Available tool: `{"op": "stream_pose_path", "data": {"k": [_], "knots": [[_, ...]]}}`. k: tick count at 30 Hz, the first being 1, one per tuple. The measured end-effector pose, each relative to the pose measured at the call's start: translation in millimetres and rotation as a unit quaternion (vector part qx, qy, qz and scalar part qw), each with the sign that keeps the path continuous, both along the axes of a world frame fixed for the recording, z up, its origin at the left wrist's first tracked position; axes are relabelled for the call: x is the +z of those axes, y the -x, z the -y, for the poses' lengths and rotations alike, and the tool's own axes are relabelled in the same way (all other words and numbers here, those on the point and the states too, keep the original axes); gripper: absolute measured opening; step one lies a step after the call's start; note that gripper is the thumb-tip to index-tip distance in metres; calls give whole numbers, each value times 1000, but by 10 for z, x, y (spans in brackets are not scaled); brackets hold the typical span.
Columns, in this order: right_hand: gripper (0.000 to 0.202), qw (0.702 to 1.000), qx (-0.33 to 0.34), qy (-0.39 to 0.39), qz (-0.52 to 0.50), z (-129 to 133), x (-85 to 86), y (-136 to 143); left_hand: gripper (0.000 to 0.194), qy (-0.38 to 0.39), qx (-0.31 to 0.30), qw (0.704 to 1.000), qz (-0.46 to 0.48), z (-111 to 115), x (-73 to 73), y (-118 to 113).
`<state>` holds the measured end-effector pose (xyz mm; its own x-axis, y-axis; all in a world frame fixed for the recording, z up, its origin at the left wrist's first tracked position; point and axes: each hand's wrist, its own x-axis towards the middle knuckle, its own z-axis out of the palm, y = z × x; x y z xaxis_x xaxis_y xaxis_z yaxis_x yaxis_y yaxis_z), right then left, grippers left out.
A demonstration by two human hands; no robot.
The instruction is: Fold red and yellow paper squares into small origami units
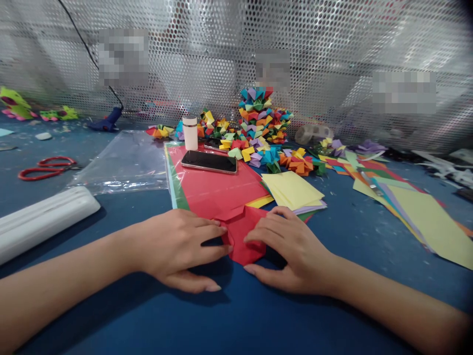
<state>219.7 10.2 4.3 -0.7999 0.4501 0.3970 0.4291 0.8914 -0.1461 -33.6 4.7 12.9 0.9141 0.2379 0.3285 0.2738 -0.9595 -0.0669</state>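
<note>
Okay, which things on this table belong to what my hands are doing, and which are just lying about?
Belongs, as far as I can judge:
- folded red paper, touched by your left hand and right hand
- probably the pale yellow squares and folded colored pieces

Apparently just lying about:
- black-screened phone
- white cylinder
- red-handled scissors
- green toy

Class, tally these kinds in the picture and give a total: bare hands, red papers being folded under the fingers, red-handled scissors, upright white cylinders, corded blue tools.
Left hand and right hand: 2
Red paper: 1
Scissors: 1
White cylinder: 1
Blue tool: 1
Total: 6
</note>
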Motion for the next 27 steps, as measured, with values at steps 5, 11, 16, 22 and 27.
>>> {"op": "stream_pose_path", "data": {"k": [5,11,16,22,27], "knots": [[14,993,61,-63,-73,8,44,-45,43,-2,-11,999,-41,-17,-2,5],[11,994,62,-81,-48,19,85,-37,45,2,-11,999,-44,-19,-8,13],[13,993,78,-92,-3,-2,78,-50,44,4,-13,999,-45,-14,9,7],[18,988,90,-127,1,-5,73,-73,43,0,-13,999,-42,-4,2,17],[15,984,90,-147,-40,2,61,-95,44,0,-13,999,-43,-13,-5,17]]}}
